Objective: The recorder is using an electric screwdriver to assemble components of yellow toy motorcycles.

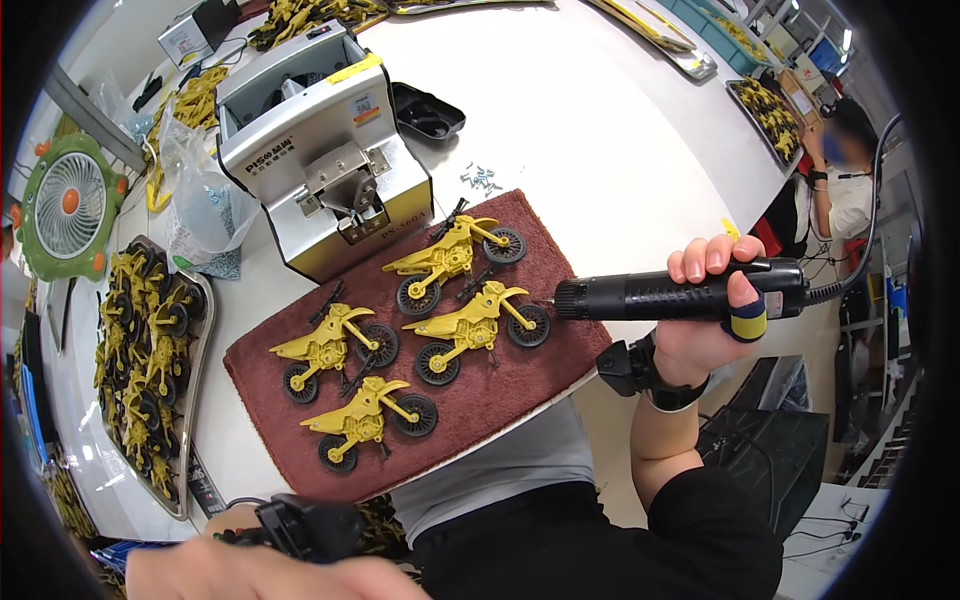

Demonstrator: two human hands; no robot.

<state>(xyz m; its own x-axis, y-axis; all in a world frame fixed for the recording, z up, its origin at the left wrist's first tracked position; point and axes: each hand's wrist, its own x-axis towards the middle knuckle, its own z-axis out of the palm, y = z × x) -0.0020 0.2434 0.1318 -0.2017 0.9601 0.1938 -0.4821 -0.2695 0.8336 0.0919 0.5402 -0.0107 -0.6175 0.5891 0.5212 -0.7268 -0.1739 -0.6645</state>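
My right hand (690, 348) is wrapped round a black electric screwdriver (640, 296), with a strap on the thumb. The tool lies level, its thin bit pointing left near the front wheel of a yellow toy motorcycle (470, 325); I cannot tell whether they touch. Several such motorcycles with black wheels lie on a brown towel (290, 430), among them a far one (440, 255), a left one (325, 345) and a near one (360, 420). At the lower edge, close to the camera, my left hand (270, 578) shows only in part; its fingers are hidden.
Beyond the towel stands a silver screw feeder (330, 170), with loose screws (482, 180) beside it. A metal tray (200, 385) heaped with toy motorcycles is at left, near a bag of screws (205, 225) and a green fan (70, 205). Another person (848, 190) sits far right.
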